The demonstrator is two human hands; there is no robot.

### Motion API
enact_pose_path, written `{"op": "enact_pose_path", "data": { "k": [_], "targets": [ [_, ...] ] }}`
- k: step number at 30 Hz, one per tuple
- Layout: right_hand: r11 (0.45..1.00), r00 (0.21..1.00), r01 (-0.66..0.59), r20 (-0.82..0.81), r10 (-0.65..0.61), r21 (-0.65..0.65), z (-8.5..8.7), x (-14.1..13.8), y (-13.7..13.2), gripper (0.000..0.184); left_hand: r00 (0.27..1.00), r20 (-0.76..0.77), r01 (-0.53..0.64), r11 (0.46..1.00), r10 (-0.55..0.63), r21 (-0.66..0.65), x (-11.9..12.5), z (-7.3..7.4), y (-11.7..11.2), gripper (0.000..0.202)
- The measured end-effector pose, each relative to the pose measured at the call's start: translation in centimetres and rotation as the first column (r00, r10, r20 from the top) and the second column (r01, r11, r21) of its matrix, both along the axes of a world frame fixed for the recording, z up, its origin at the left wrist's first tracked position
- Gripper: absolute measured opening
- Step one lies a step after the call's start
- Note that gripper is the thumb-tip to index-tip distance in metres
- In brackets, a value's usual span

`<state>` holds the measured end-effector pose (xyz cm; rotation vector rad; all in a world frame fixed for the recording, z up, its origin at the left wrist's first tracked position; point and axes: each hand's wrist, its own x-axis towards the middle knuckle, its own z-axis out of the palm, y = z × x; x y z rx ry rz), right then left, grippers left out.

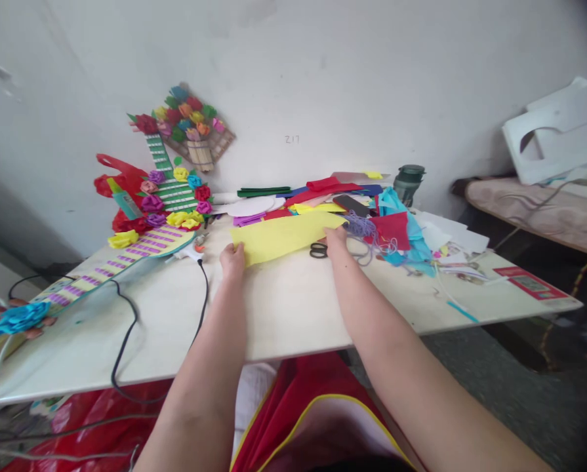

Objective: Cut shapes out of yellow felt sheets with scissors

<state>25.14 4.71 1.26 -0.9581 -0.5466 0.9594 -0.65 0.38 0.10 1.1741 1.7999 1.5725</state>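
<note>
Far across the white table, left hand and right hand each grip 1 end of a yellow paper sheet, holding it flat.

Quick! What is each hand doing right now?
Left hand: closed on the yellow sheet, at its left end.
Right hand: closed on the yellow sheet's right end, beside the scissors.
</note>
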Motion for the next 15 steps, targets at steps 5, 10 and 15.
{"op": "enact_pose_path", "data": {
  "k": [5,10,15],
  "targets": [
    [0.998,0.990,0.050,0.131,-0.055,0.040,-0.5,0.2,0.7,0.036,1.000,-0.005,0.010,0.998,-0.010,-0.059,0.7,0.8,-0.7,0.018],
    [0.995,0.952,0.093,0.294,-0.082,-0.024,-1.4,0.4,1.5,0.029,0.996,-0.086,-0.016,0.997,0.010,-0.071,0.9,0.9,-0.9,0.018],
    [0.986,0.826,0.151,0.556,-0.088,-0.067,-1.3,1.0,1.2,0.014,0.979,-0.206,-0.028,0.997,0.012,-0.074,0.6,0.7,-0.5,0.019]
  ]
}}
